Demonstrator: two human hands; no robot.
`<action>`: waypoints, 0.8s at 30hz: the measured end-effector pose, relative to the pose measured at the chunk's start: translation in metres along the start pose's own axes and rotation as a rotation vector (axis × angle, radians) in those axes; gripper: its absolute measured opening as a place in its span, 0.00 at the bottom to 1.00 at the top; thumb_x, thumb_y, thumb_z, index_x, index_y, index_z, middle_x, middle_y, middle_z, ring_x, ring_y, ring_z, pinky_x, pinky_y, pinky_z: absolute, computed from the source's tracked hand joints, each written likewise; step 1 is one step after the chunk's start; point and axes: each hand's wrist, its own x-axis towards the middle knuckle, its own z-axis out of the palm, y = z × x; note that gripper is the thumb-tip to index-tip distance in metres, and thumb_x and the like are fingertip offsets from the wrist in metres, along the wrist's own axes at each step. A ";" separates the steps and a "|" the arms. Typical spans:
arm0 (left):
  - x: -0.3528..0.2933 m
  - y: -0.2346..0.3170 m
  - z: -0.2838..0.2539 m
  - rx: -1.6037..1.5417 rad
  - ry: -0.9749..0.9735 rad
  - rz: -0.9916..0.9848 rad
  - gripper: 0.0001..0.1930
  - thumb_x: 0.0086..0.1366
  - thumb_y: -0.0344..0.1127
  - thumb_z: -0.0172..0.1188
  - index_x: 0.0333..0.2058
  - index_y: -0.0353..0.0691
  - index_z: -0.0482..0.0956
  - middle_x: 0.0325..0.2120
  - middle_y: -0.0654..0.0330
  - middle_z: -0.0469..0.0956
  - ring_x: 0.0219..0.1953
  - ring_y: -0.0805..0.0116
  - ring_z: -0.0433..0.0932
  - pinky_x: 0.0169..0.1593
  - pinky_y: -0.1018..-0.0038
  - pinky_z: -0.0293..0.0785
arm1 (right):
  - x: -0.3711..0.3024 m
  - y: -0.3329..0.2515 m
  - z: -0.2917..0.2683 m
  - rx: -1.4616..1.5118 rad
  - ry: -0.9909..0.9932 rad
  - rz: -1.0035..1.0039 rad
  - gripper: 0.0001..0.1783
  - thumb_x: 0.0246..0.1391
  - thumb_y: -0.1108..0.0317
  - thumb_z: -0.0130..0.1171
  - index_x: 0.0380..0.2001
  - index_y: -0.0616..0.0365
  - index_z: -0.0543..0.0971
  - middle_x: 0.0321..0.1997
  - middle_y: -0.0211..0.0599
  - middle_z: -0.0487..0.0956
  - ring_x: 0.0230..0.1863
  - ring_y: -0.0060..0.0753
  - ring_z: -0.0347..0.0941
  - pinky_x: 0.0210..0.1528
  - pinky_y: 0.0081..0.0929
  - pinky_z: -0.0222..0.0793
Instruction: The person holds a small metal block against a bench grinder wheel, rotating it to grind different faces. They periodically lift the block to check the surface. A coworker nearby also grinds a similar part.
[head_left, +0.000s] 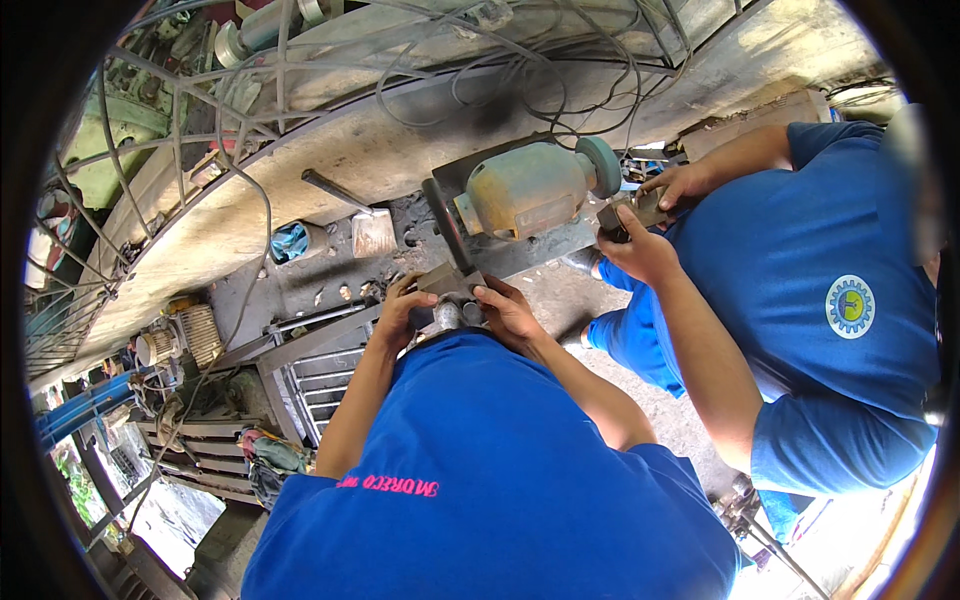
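Observation:
A grey metal part [436, 283], blocky with a rounded end, sits between my two hands in front of my body. My left hand [403, 308] grips its left side, fingers bent around it and thumb on top. On the other side my right hand [508, 312] is closed on the part near its rounded end. The part is at the near edge of the dark left wheel [447, 228] of a worn green bench grinder [530, 190]; I cannot tell if they touch. The grinder's other wheel [598, 167] is greenish.
At the right a co-worker in a blue shirt [800, 290] holds a metal block [625, 218] near the grinder. A dustpan [374, 233] and a container with blue lining [292, 242] lie beyond my left hand. Metal frames [320, 360] stand left; loose cables [540, 75] hang at the back.

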 end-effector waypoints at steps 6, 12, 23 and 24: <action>0.002 -0.001 -0.005 0.005 0.019 -0.020 0.28 0.44 0.27 0.64 0.48 0.32 0.75 0.40 0.57 0.79 0.40 0.66 0.78 0.45 0.75 0.72 | 0.000 -0.003 0.001 -0.003 0.027 0.029 0.33 0.56 0.71 0.64 0.62 0.72 0.64 0.57 0.45 0.75 0.59 0.35 0.69 0.64 0.31 0.64; 0.001 -0.003 -0.007 -0.004 0.037 -0.003 0.28 0.44 0.28 0.64 0.48 0.33 0.75 0.39 0.58 0.78 0.40 0.67 0.77 0.45 0.76 0.72 | 0.002 -0.001 0.000 -0.066 0.013 0.019 0.36 0.54 0.66 0.67 0.63 0.67 0.67 0.52 0.32 0.78 0.45 0.23 0.67 0.49 0.23 0.61; 0.002 -0.009 -0.009 -0.026 0.060 -0.007 0.26 0.46 0.31 0.64 0.47 0.34 0.75 0.36 0.59 0.77 0.36 0.69 0.77 0.40 0.75 0.73 | 0.004 0.005 0.002 -0.077 0.074 0.018 0.32 0.53 0.63 0.68 0.58 0.66 0.72 0.43 0.27 0.78 0.35 0.18 0.63 0.41 0.19 0.60; 0.003 -0.008 -0.011 -0.014 0.047 -0.005 0.27 0.47 0.33 0.63 0.48 0.33 0.73 0.36 0.58 0.77 0.35 0.68 0.77 0.40 0.74 0.76 | 0.004 0.005 0.003 -0.070 0.061 0.017 0.31 0.53 0.63 0.68 0.58 0.66 0.72 0.42 0.26 0.77 0.34 0.18 0.63 0.40 0.19 0.60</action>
